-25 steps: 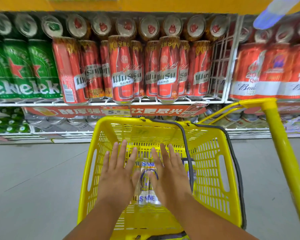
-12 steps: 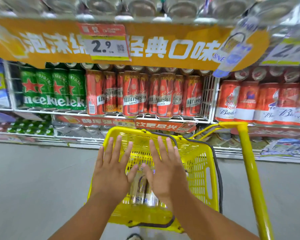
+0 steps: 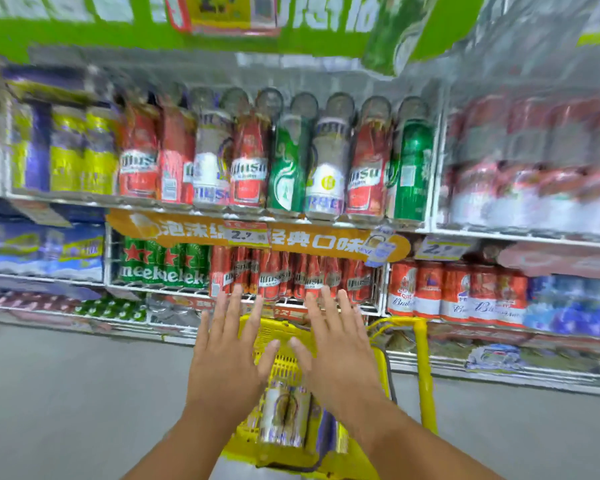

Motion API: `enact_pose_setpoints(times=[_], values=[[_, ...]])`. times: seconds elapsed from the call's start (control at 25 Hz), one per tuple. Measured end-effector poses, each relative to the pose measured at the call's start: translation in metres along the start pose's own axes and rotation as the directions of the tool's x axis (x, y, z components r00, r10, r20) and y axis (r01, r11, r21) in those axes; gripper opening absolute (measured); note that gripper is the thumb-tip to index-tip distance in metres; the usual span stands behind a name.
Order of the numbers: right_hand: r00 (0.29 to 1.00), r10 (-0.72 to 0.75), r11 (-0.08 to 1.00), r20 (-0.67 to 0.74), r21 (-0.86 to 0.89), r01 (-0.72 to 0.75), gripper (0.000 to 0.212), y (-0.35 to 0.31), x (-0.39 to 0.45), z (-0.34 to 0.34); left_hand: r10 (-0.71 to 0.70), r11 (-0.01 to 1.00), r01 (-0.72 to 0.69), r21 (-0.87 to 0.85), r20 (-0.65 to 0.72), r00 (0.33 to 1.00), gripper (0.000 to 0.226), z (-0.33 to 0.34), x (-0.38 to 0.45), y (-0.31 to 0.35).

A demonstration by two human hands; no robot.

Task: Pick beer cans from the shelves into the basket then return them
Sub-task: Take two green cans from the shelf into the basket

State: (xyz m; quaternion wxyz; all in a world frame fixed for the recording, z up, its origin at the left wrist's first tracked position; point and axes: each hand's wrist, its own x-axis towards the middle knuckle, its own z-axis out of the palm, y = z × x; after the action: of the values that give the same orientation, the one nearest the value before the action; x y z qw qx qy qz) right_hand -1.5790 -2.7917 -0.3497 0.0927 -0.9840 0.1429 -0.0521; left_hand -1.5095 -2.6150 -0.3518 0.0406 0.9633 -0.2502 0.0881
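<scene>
A yellow plastic basket (image 3: 378,362) stands on the floor in front of the beer shelves, mostly hidden behind my hands. Silver beer cans (image 3: 284,415) lie in its bottom. My left hand (image 3: 227,351) and my right hand (image 3: 336,348) hover above the basket, side by side, fingers spread and straight, holding nothing. Behind them a lower shelf carries red cans (image 3: 291,275) and green cans (image 3: 163,265). The shelf above holds mixed red, white and green cans (image 3: 284,168). The picture is blurred.
The basket's yellow pull handle (image 3: 425,368) rises at its right side. Red and white cans (image 3: 451,292) fill the shelf to the right, blue packs (image 3: 42,251) the left. An orange price strip (image 3: 257,233) fronts the upper shelf. Grey floor (image 3: 84,393) lies on the left.
The view has tilted upward, showing a higher shelf with mixed cans. Both hands have risen out of the basket, away from the silver cans, and spread slightly apart.
</scene>
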Motion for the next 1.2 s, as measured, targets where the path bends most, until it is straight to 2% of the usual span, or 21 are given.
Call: enact_pose_setpoints(times=[0.24, 0.44, 0.76, 0.96, 1.2], values=[[0.999, -0.009, 1.000, -0.046, 0.013, 0.010, 0.077, -0.002, 0.006, -0.101, -0.026, 1.000, 0.025, -0.015, -0.055, 0.998, 0.074, -0.103, 0.025, 0.013], [0.999, -0.017, 1.000, -0.032, 0.011, 0.017, 0.081, 0.000, 0.014, -0.155, -0.018, 1.000, 0.016, -0.023, -0.059, 0.998, 0.074, -0.150, 0.043, 0.027], [1.000, -0.026, 1.000, -0.010, 0.008, 0.026, 0.079, 0.004, 0.020, -0.196, -0.031, 0.999, 0.031, -0.036, -0.008, 0.999, 0.077, -0.179, 0.051, 0.037], [0.998, 0.054, 0.999, 0.015, -0.007, -0.054, 0.077, -0.002, 0.041, -0.199, 0.002, 0.999, -0.002, -0.037, -0.001, 1.000, 0.077, -0.179, 0.084, 0.019], [0.984, 0.173, 0.984, 0.027, -0.042, -0.172, 0.076, -0.016, 0.072, -0.202, 0.098, 0.988, -0.096, -0.118, 0.018, 0.995, 0.076, -0.181, 0.132, -0.003]])
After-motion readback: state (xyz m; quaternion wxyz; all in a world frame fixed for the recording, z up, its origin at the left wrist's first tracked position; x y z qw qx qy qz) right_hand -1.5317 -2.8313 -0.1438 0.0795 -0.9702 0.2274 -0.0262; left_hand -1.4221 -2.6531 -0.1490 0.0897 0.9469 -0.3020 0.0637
